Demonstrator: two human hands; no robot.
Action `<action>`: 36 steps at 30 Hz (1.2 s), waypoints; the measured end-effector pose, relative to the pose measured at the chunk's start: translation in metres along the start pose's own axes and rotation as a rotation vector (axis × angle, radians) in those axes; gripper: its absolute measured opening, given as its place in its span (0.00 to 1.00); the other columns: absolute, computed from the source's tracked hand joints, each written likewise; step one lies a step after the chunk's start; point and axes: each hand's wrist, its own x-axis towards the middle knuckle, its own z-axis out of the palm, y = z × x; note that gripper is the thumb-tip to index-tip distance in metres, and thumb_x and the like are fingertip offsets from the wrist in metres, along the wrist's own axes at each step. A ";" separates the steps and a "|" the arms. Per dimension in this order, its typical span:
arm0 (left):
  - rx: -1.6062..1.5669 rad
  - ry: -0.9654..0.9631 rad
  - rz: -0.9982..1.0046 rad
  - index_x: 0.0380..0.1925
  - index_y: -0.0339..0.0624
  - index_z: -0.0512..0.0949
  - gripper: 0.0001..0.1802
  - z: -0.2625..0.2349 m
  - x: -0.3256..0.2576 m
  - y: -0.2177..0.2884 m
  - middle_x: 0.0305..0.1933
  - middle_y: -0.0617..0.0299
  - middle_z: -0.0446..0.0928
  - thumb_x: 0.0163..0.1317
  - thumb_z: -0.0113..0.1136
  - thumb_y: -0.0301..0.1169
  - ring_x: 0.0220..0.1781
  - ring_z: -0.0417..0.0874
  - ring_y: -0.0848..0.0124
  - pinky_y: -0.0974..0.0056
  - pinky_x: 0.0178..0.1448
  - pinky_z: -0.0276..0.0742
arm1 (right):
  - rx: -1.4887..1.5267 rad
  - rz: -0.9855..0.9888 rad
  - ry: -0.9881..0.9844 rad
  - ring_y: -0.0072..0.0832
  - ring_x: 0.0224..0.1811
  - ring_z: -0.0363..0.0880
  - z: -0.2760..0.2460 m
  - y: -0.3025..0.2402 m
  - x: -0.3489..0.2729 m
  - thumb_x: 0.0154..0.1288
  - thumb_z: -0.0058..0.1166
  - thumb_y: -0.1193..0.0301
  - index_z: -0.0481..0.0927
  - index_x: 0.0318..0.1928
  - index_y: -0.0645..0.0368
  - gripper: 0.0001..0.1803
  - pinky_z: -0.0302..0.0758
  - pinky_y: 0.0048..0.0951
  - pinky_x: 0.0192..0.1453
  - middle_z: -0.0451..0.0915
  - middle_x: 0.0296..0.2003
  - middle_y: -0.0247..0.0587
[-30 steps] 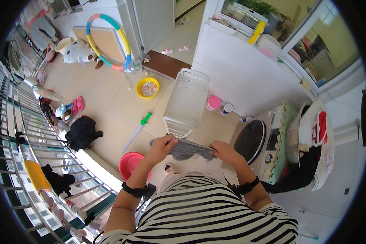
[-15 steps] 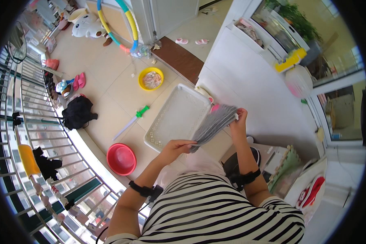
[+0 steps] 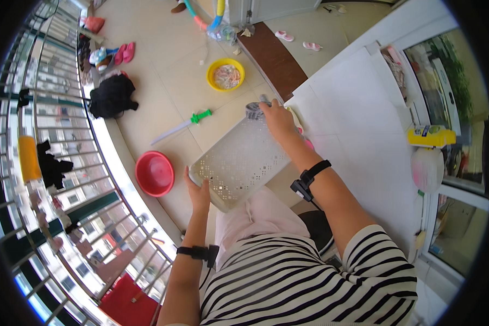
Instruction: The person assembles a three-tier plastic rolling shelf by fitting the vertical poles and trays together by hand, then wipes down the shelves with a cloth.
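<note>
A white plastic basket (image 3: 244, 157) with a perforated base lies in front of my legs. My left hand (image 3: 199, 193) grips its near left corner, thumb inside the rim and fingers outside. My right hand (image 3: 277, 120) is over the basket's far end, closed on a bunched grey striped cloth (image 3: 254, 111). Part of that cloth is hidden behind my fingers, and its exact kind cannot be made out. Black bands with small devices sit on both my forearms.
A red basin (image 3: 155, 174) stands left of the basket. Beyond it lies a toy sword (image 3: 193, 120) with a green hilt. Further off are a yellow basin (image 3: 226, 75) holding small pieces and a black cloth heap (image 3: 113, 96). Railings run along the left, a white wall (image 3: 358, 114) along the right.
The grey striped cloth, stretched between both hands before, is now bunched in my right hand at the basket's far end. My left hand has let go of it and taken the basket's rim.
</note>
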 end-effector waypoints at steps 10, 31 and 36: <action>-0.292 0.146 -0.054 0.60 0.41 0.57 0.34 0.025 0.000 -0.013 0.55 0.54 0.65 0.48 0.43 0.17 0.55 0.68 0.64 0.64 0.59 0.62 | 0.461 0.055 0.246 0.49 0.45 0.74 0.005 0.044 -0.087 0.59 0.45 0.77 0.62 0.59 0.53 0.26 0.72 0.36 0.46 0.71 0.49 0.54; -0.056 0.069 -0.021 0.59 0.45 0.56 0.35 0.013 -0.008 0.004 0.52 0.51 0.66 0.45 0.42 0.18 0.53 0.69 0.61 0.63 0.57 0.64 | 0.128 0.164 0.313 0.45 0.57 0.60 0.062 -0.051 -0.027 0.45 0.58 0.69 0.66 0.53 0.66 0.32 0.56 0.44 0.59 0.64 0.51 0.53; -0.105 0.088 -0.111 0.58 0.45 0.56 0.34 -0.004 -0.004 -0.003 0.52 0.49 0.65 0.45 0.42 0.18 0.55 0.67 0.61 0.63 0.59 0.62 | 0.276 -0.295 0.312 0.38 0.53 0.64 0.068 -0.052 -0.013 0.40 0.57 0.67 0.69 0.47 0.62 0.28 0.60 0.41 0.54 0.68 0.49 0.45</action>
